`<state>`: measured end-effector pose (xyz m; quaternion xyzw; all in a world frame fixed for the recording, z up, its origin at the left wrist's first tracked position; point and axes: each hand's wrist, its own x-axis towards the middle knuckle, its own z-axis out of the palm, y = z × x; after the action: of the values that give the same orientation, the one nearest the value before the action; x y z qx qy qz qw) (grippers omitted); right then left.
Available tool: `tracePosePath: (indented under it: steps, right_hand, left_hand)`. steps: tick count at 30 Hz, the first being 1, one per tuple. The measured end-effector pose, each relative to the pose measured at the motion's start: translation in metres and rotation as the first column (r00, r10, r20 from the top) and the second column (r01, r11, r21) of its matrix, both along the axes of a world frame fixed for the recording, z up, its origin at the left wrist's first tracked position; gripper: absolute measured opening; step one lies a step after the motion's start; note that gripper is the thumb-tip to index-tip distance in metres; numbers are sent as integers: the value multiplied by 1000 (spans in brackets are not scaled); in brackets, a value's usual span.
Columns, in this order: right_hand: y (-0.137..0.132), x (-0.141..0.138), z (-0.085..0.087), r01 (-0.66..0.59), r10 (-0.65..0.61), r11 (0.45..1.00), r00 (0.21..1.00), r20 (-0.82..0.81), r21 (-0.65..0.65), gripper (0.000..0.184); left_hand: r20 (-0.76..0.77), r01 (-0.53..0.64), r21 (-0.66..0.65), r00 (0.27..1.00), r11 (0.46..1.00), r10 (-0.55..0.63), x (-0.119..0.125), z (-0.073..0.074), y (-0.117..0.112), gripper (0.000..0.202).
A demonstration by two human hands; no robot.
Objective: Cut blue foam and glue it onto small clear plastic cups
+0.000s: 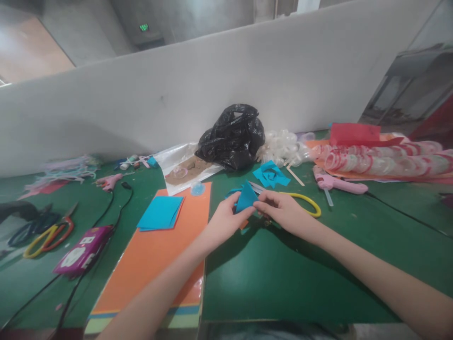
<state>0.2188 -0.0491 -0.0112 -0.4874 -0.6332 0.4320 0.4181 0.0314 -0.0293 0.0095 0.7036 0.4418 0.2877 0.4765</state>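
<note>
Between my two hands is a small folded piece of blue paper [247,197], shaped like a triangle with its point up. My left hand [226,215] pinches its left side, thumb in front. The fingers of my right hand [276,208] grip its lower right edge. Just behind the hands lie scissors [313,206] with a yellow handle, partly hidden by my right hand. Cut blue paper scraps [271,174] rest beyond them. To the left, a stack of blue paper squares [161,212] sits on large orange sheets [159,264].
A black plastic bag [235,137] stands at the back by a white partition [177,94]. Pink glue guns [339,183] lie right and left, with trailing cords. Stacked clear cups with red rims [385,160] line the right rear. A purple box [83,250] and more scissors [53,238] are at left.
</note>
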Motion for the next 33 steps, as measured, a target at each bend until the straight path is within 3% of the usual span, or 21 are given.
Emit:
tracePosePath:
  steps: [13,18,26,33]
  right_hand:
    - [0,1,1,21,-22,1000,998,52,9,36]
    - [-1,5,11,54,-58,998,993,105,46,32]
    - [2,9,13,63,-73,995,987,143,79,33]
    - [6,15,21,92,-106,989,986,125,119,35]
  left_hand:
    - [14,-23,-4,1000,1000,23,-1,-2,4,26]
    - [36,-47,25,998,999,46,2,-1,4,24]
    - [29,-6,39,1000,999,4,-1,-1,8,23]
    - [17,-83,118,997,990,81,-2,1,11,26]
